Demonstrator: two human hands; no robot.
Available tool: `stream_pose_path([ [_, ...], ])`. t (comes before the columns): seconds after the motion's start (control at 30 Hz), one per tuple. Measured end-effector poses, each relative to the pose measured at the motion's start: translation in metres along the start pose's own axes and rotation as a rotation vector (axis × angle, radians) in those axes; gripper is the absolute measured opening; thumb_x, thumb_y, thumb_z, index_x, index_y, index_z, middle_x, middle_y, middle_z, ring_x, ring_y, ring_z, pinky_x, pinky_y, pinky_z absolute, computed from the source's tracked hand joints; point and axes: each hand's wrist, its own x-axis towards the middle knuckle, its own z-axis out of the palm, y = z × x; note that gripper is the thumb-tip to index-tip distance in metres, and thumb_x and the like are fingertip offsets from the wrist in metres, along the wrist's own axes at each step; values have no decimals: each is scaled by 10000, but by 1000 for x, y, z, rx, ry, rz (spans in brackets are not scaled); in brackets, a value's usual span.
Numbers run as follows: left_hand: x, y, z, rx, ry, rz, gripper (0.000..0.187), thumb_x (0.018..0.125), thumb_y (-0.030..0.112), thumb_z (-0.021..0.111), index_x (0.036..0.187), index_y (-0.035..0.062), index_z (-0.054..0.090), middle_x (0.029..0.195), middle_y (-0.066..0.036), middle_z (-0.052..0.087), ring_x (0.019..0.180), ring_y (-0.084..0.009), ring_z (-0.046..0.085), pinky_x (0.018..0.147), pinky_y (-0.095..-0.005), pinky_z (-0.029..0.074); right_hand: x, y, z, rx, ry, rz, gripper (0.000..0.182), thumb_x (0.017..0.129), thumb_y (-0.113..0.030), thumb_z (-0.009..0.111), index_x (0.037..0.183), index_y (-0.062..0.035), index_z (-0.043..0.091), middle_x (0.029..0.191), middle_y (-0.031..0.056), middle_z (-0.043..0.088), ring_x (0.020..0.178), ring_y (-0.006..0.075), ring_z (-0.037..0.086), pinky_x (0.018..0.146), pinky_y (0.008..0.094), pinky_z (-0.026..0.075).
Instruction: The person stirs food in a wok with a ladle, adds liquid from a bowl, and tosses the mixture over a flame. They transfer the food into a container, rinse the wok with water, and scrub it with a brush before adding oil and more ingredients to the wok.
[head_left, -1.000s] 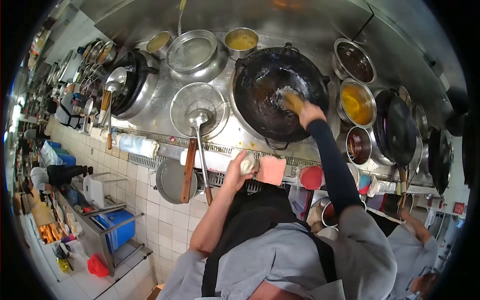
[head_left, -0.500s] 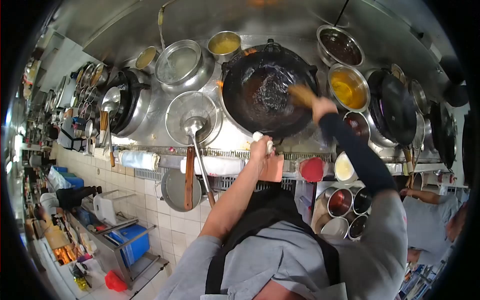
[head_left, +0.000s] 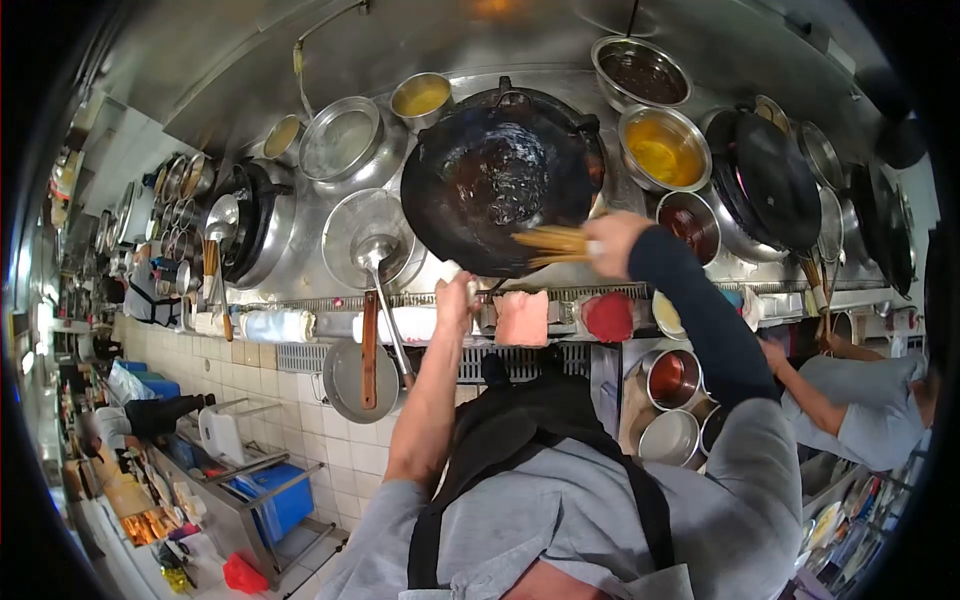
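The big black wok on the stove holds swirling liquid and leans a little to the left. My left hand is wrapped round a white cloth at the wok's near rim. In my right hand is a bamboo brush, its bristles pointing left over the wok's near right side. Left of the wok, a wire strainer carries a steel ladle. Along the counter's front edge lie a pink cloth and a red cloth.
Behind and right of the wok stand a bowl of yellow liquid and a bowl of dark liquid. A lidded steel pot is at the back left. Another person is at the far right; others are at the left.
The wok has shifted left and tilted, with my left hand moving left alongside it. My right hand and the brush have come down and left, towards the near rim.
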Motion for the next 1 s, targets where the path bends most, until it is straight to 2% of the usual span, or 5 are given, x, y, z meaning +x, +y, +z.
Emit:
stream_pose_path([
  [0.13, -8, 23, -25, 177, -87, 96, 81, 835, 101, 613, 902, 61, 632, 741, -50, 635, 542, -141, 581, 388, -283, 420, -94, 77, 33, 169, 468, 172, 404, 800, -227, 742, 1165, -58, 711, 968, 206, 739, 820, 369, 728, 779, 446, 589],
  [0.27, -44, 70, -12, 239, -63, 188, 60, 813, 61, 618, 872, 51, 613, 693, -56, 611, 495, -150, 551, 368, -291, 381, -148, 85, 129, 1191, 467, 696, 589, 894, -209, 769, 1428, -74, 559, 890, 86, 699, 446, 170, 576, 329, 308, 390],
  [0.53, -82, 109, 23, 559, 71, 590, 249, 802, 79, 644, 1018, -38, 601, 814, -116, 662, 658, -218, 635, 611, -355, 509, -127, 41, 226, 1881, 361, 649, 469, 988, -242, 639, 1423, -102, 533, 833, 101, 659, 521, 193, 596, 378, 299, 421],
  [0.77, -138, 101, 48, 711, 105, 776, 512, 784, 54, 652, 1254, -122, 552, 949, -231, 712, 869, -322, 707, 834, -412, 546, -17, 18, 235, 2658, 384, 494, 197, 982, -232, 644, 1012, -78, 525, 898, 107, 590, 750, 243, 602, 533, 296, 443],
  [1.0, -157, 60, 24, 689, 69, 949, 517, 784, -12, 675, 1275, -82, 528, 1077, -265, 643, 988, -385, 661, 911, -425, 512, 43, -17, 221, 2573, 353, 659, 223, 1014, -271, 583, 1023, -78, 473, 800, 192, 602, 590, 282, 574, 435, 342, 413],
])
